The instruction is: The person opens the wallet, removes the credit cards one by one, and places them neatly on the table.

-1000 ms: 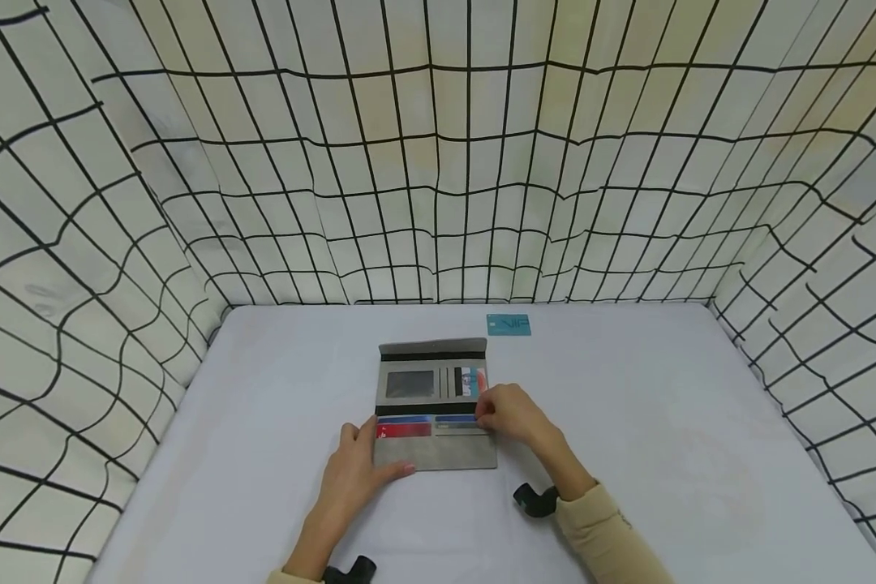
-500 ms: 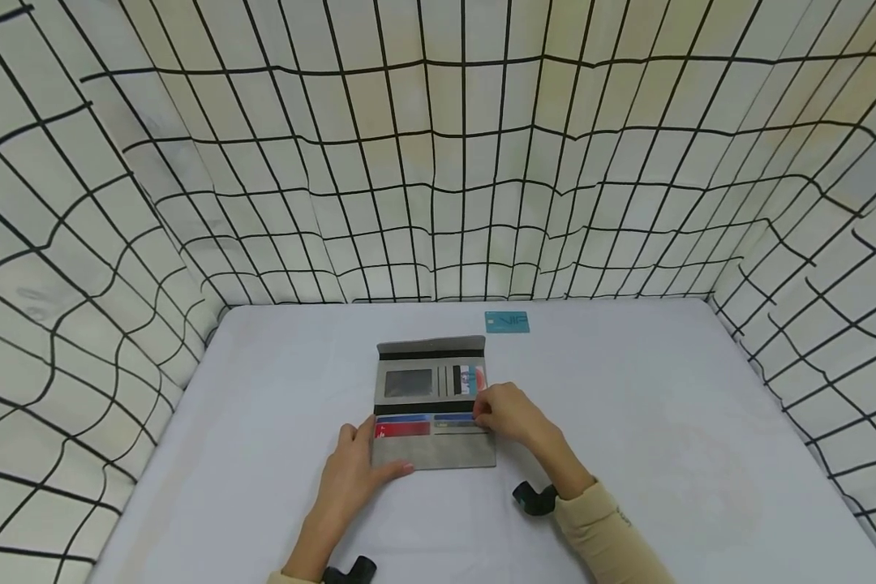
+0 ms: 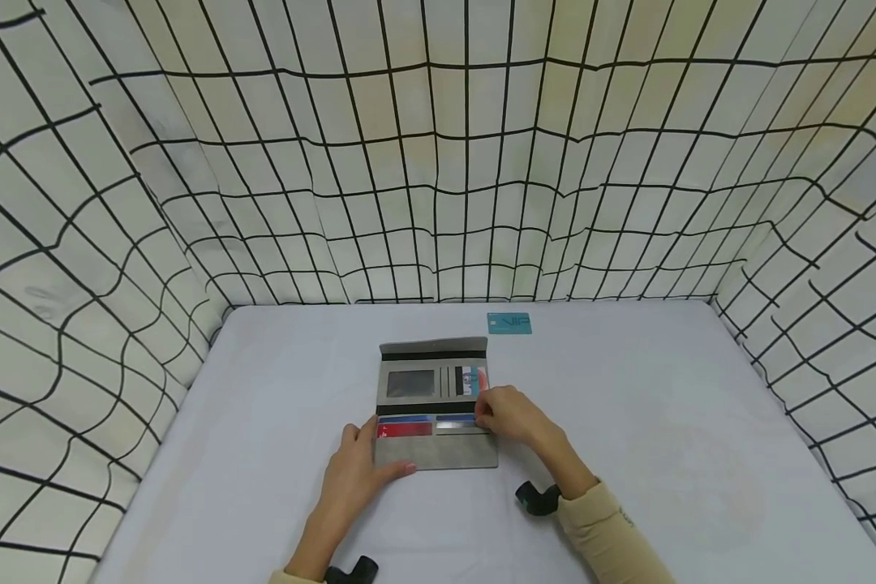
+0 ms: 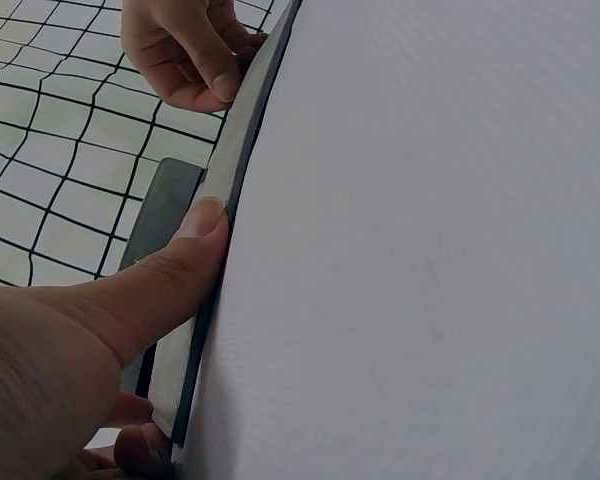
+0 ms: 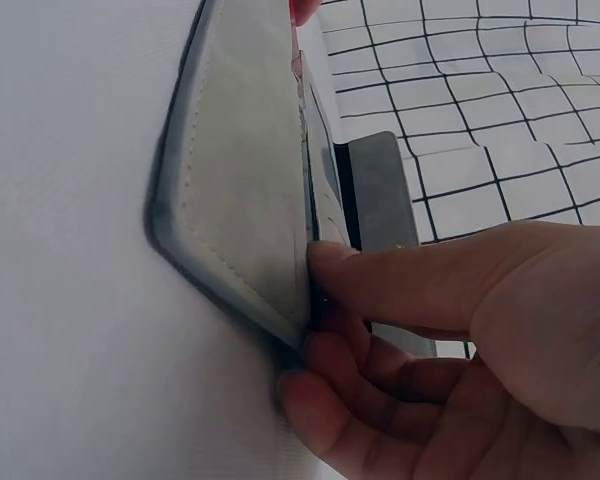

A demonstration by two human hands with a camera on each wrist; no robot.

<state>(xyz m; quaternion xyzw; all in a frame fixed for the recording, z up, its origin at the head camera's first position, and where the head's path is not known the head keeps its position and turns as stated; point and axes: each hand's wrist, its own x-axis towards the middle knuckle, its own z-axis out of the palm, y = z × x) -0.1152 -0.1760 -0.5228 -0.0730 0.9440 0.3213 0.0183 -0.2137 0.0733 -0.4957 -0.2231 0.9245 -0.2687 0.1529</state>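
Note:
A grey wallet [image 3: 456, 452] lies unfolded on the white table, its top flap raised. Cards show in its slots: a red card [image 3: 405, 430] at left, a silvery card [image 3: 454, 425] and blue edges at right. My left hand [image 3: 352, 478] grips the wallet's lower left, the thumb [image 4: 170, 285] along its near edge and fingers at the left side. At the right edge, my right hand [image 3: 513, 415] pinches beside the card slots, its thumb [image 5: 400, 285] at the pocket rim and the other fingers curled by the corner. Whether a card is between those fingertips is hidden.
A teal VIP card [image 3: 509, 324] lies flat behind the wallet, near the back edge of the table [image 3: 628, 365]. White walls with a black grid [image 3: 467, 162] enclose the table at the back and sides. Black wrist devices [image 3: 536, 498] sit beside both forearms.
Both hands keep their places on the wallet. The silvery card and the red card's right end catch more light now. The whole view shifts slightly with the head.

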